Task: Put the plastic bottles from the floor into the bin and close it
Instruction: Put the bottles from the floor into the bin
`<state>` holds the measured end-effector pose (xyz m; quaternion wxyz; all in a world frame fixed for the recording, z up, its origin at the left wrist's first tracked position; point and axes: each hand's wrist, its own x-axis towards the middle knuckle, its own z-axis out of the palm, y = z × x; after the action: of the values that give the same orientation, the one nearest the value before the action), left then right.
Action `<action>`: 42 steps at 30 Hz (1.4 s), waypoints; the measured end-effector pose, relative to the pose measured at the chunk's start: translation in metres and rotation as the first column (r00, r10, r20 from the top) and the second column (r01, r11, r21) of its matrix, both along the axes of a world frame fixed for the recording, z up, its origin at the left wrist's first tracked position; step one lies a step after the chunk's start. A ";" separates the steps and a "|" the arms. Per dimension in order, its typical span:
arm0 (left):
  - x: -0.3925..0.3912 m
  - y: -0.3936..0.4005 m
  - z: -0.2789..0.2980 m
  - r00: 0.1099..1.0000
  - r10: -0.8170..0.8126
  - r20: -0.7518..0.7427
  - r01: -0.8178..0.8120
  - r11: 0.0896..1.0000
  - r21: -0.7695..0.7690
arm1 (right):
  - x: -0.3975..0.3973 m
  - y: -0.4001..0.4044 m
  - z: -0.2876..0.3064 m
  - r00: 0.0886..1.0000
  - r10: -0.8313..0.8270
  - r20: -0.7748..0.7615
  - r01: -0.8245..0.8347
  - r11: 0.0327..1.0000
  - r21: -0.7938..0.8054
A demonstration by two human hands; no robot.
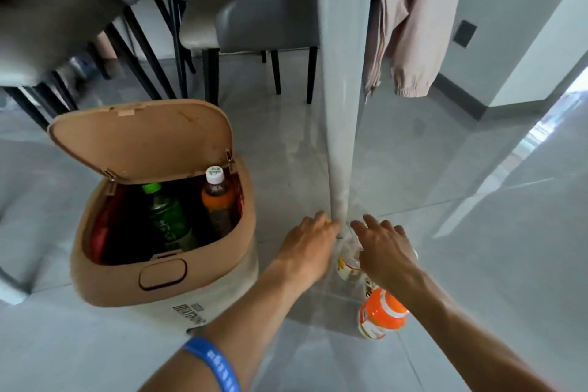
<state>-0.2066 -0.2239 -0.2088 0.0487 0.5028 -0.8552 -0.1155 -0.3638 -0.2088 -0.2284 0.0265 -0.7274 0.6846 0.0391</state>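
Observation:
A tan bin (165, 277) stands on the floor at the left with its lid (143, 140) tipped up and back. Inside it are a green-capped bottle (165, 216) and an orange-labelled bottle with a white cap (218, 197). To the right, an orange-labelled bottle (383, 312) lies on the floor, and a clear bottle (348, 264) lies just beyond it. My left hand (307, 248) is spread over the floor beside the clear bottle and holds nothing. My right hand (386, 251) hovers with fingers apart over the clear bottle; whether it touches the bottle is hidden.
A grey table leg (342, 105) comes down right in front of both hands. Grey chairs with black legs (264, 22) stand behind the bin. A pink garment (410, 19) hangs at the upper right. A white bag (187, 309) wraps the bin's base.

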 end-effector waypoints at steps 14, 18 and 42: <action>0.099 -0.003 0.241 0.752 0.075 -0.655 -0.271 0.941 -0.203 | 0.050 -0.022 0.171 0.791 0.201 0.578 0.215 0.793 -0.571; 0.171 0.009 0.306 0.741 0.102 -0.663 -0.366 0.890 -0.271 | 0.091 -0.029 0.245 0.623 0.400 0.672 0.314 0.659 -0.683; 0.255 -0.016 0.118 0.920 0.379 -0.102 -0.381 0.925 0.004 | 0.211 -0.059 0.096 0.889 0.415 0.193 -0.381 0.905 -0.190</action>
<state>0.0487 -0.2402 -0.0905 0.1174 0.6523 -0.7387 -0.1225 -0.1533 -0.2680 -0.1324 0.0429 -0.8519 0.5140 -0.0908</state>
